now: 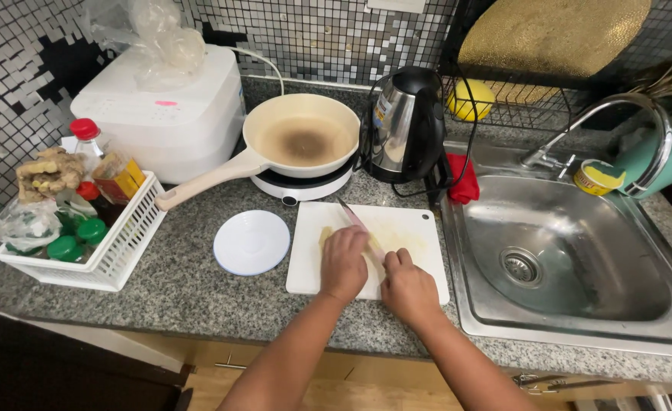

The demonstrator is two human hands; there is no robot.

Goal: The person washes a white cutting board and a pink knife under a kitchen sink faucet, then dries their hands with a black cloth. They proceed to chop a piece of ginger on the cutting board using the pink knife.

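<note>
Two hands work a knife over pale food on a white cutting board.

The left hand [343,262] presses down with fingers curled on a pale yellowish piece of food [326,234] that shows just beyond its fingertips; how much it grips is hidden. Just right of it, the right hand [407,288] is closed around the handle of a knife [357,223], whose blade runs up and away between the two hands. Both rest on the cutting board [420,228]. Left of the left hand lies a round white lid [251,242]; beyond the hands stand a cream frying pan [302,139] and a black kettle [406,125]; right of the right hand is the steel sink [579,259].
</note>
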